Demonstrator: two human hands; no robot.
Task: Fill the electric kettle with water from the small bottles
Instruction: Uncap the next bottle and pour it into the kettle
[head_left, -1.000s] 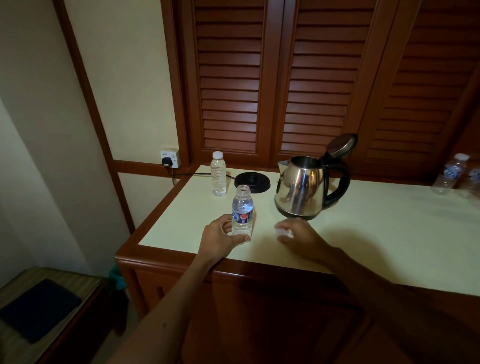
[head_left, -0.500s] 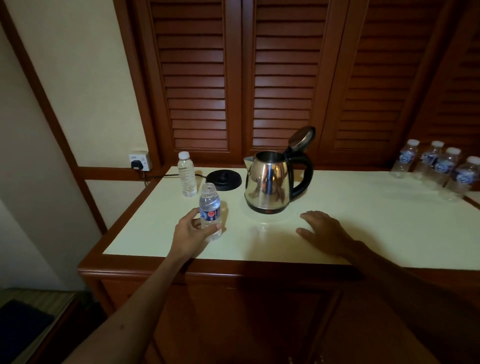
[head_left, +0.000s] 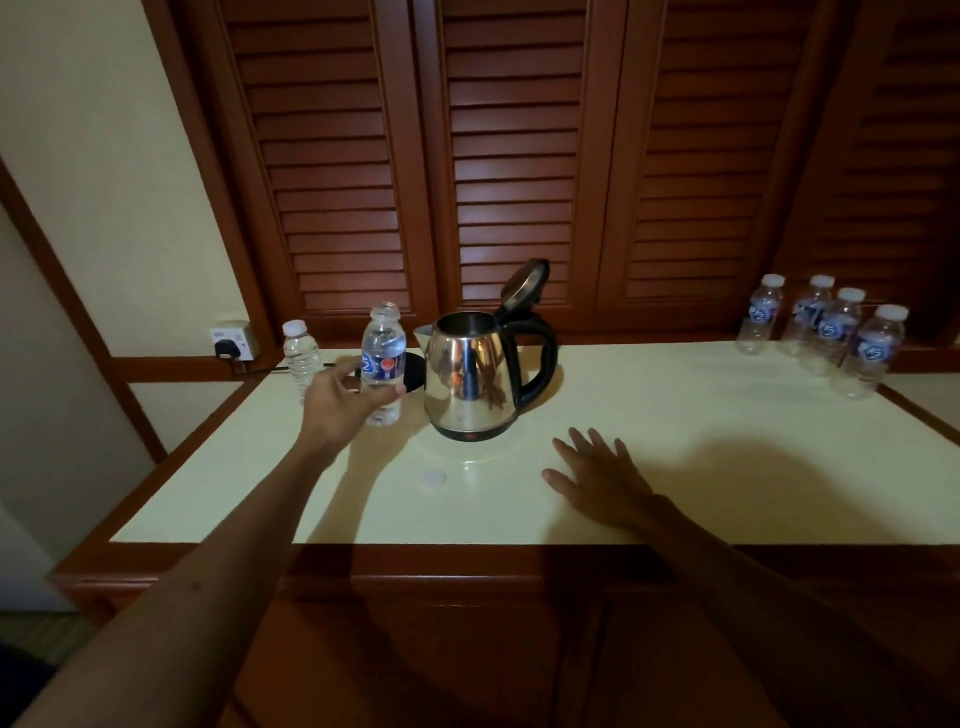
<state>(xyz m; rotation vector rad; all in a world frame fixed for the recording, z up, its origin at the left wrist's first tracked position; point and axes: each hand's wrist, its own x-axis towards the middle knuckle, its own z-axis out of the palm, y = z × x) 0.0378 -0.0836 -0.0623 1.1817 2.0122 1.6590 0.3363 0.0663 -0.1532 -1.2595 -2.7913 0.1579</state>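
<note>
A steel electric kettle (head_left: 475, 379) stands on the cream counter (head_left: 727, 447) with its lid tipped open and its black handle to the right. My left hand (head_left: 343, 397) grips an uncapped small water bottle (head_left: 383, 358), lifted just left of the kettle. Its white cap (head_left: 434, 479) lies on the counter in front of the kettle. My right hand (head_left: 597, 475) rests flat on the counter, fingers spread, right of the cap and holding nothing.
A capped, label-free bottle (head_left: 300, 358) stands behind my left hand. The kettle's black base (head_left: 413, 371) sits behind the held bottle, its cord running to a wall socket (head_left: 234, 340). Several capped bottles (head_left: 826, 327) stand at the far right. Louvred wooden doors back the counter.
My left hand has lifted the open bottle off the counter and up toward the kettle. My right hand let go of the cap and moved right, flat on the counter.
</note>
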